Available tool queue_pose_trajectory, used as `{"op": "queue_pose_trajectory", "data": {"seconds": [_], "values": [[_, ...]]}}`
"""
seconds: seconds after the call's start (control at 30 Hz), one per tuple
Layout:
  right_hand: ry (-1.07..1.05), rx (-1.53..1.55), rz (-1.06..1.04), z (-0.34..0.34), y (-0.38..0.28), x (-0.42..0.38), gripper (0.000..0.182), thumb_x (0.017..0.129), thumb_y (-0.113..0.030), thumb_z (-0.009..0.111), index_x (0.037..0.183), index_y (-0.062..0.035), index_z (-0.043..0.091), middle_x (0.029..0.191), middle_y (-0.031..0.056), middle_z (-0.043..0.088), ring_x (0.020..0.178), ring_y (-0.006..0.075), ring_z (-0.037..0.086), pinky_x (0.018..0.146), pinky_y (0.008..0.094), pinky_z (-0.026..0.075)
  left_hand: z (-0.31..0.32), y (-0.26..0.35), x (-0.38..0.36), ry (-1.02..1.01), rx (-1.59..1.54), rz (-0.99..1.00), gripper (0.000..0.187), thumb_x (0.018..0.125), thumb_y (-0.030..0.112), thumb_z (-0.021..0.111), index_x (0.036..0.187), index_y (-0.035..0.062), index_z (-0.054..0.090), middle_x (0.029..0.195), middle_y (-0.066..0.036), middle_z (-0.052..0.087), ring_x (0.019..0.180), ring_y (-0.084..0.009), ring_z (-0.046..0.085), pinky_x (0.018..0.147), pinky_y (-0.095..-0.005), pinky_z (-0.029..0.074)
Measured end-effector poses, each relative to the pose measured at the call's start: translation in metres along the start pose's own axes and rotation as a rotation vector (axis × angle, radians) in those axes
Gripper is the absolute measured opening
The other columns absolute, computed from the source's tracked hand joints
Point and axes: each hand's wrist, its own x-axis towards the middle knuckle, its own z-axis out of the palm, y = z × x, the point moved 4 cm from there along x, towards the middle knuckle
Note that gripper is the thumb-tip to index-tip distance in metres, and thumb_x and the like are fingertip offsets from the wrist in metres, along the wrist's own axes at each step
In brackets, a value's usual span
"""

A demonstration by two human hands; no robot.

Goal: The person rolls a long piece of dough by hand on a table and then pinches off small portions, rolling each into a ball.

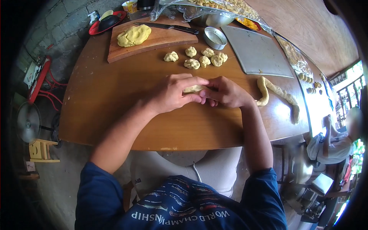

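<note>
Between my two hands, over the middle of the wooden table [115, 99], is a piece of pale dough [193, 89]. My left hand [177, 92] curls round it from the left, and my right hand [225, 92] closes on it from the right with the thumb pressed in. Fingers hide much of the piece. Several small dough lumps [192, 64] lie just beyond my hands. A long bent dough rope [279, 91] rests to the right of my right hand.
At the back left, a cutting board [161, 43] bears a large dough mass [133, 35] and a knife [168, 27]. A round metal tin [215, 38] and a flat metal tray [257, 51] are at the back right. Another person [333, 145] sits at far right.
</note>
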Motion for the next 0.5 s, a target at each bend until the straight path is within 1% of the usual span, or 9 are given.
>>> {"op": "queue_pose_trajectory", "data": {"seconds": [0.07,0.1,0.13,0.2,0.27,0.3,0.37,0.4,0.5], "values": [[-0.036,0.03,-0.02,0.002,-0.002,0.001,0.031,0.112,-0.032,0.064,0.112,-0.0027,0.076,0.091,0.0008,0.077,0.072,0.0082,0.065,0.067,0.0271,0.055,0.001,-0.003,-0.004,-0.006,0.003,-0.03,0.04,0.088,0.005,0.087,0.127,0.0041,0.077,0.102,-0.013,0.078,0.086,-0.0267,0.078,0.079,-0.0356,0.063],[-0.033,0.03,-0.026,0.001,-0.005,0.002,0.031,0.112,-0.032,0.064,0.112,-0.0027,0.076,0.091,0.0008,0.077,0.072,0.0082,0.065,0.067,0.0271,0.055,-0.001,0.001,-0.002,0.02,-0.006,-0.038,0.031,0.09,0.007,0.086,0.12,0.002,0.079,0.1,-0.015,0.078,0.086,-0.027,0.078,0.077,-0.0363,0.062],[-0.041,0.046,-0.02,0.001,-0.007,0.001,0.034,0.113,-0.035,0.063,0.113,-0.0033,0.076,0.091,0.001,0.077,0.072,0.0083,0.064,0.067,0.0268,0.054,-0.003,0.004,-0.001,0.017,-0.004,-0.033,0.031,0.09,0.007,0.086,0.12,0.002,0.079,0.1,-0.015,0.078,0.086,-0.027,0.078,0.077,-0.0363,0.062],[-0.039,0.067,-0.009,0.001,-0.011,-0.001,0.037,0.113,-0.038,0.062,0.115,-0.0038,0.075,0.092,0.0013,0.077,0.071,0.0084,0.063,0.067,0.0264,0.054,-0.005,0.006,0.001,0.057,0.041,-0.056,0.022,0.096,0.018,0.082,0.114,0.0047,0.079,0.098,-0.015,0.077,0.088,-0.0329,0.077,0.077,-0.0418,0.061],[-0.043,0.174,0.007,0.005,-0.013,0.0,0.042,0.113,-0.044,0.061,0.116,-0.0039,0.075,0.09,0.0013,0.076,0.071,0.0086,0.062,0.066,0.027,0.052,-0.007,0.006,0.002,0.037,0.04,-0.059,0.021,0.096,0.018,0.082,0.112,0.0041,0.079,0.097,-0.015,0.077,0.088,-0.0327,0.077,0.077,-0.0419,0.061],[-0.045,0.175,0.01,0.006,-0.014,0.0,0.042,0.113,-0.044,0.061,0.116,-0.0039,0.075,0.09,0.0013,0.076,0.071,0.0086,0.062,0.066,0.027,0.052,-0.008,0.006,0.001,0.024,0.046,-0.065,0.02,0.097,0.018,0.082,0.11,0.0034,0.078,0.097,-0.015,0.077,0.087,-0.0326,0.077,0.077,-0.0421,0.06],[0.016,0.039,0.025,0.005,-0.017,0.002,0.046,0.113,-0.046,0.06,0.115,-0.0028,0.075,0.086,0.0003,0.072,0.073,0.0082,0.061,0.065,0.0278,0.051,-0.01,0.009,0.002,0.04,0.049,-0.064,0.02,0.095,0.015,0.083,0.11,0.0026,0.078,0.096,-0.015,0.078,0.087,-0.0315,0.077,0.077,-0.0407,0.06],[0.011,0.039,0.025,0.004,-0.017,0.002,0.046,0.113,-0.046,0.06,0.115,-0.0028,0.075,0.086,0.0003,0.072,0.073,0.0082,0.061,0.065,0.0278,0.051,-0.01,0.011,0.003,0.054,0.05,-0.057,0.02,0.094,0.013,0.084,0.11,0.0018,0.079,0.095,-0.014,0.078,0.086,-0.0304,0.077,0.077,-0.0393,0.06],[0.006,0.035,-0.009,0.002,-0.02,-0.001,0.047,0.114,-0.047,0.06,0.112,-0.0018,0.075,0.084,-0.0008,0.068,0.073,0.0079,0.058,0.065,0.0277,0.049,-0.014,0.015,0.006,0.057,0.019,-0.089,0.017,0.095,0.011,0.082,0.109,0.0019,0.079,0.095,-0.014,0.078,0.087,-0.031,0.077,0.077,-0.04,0.06]]}}
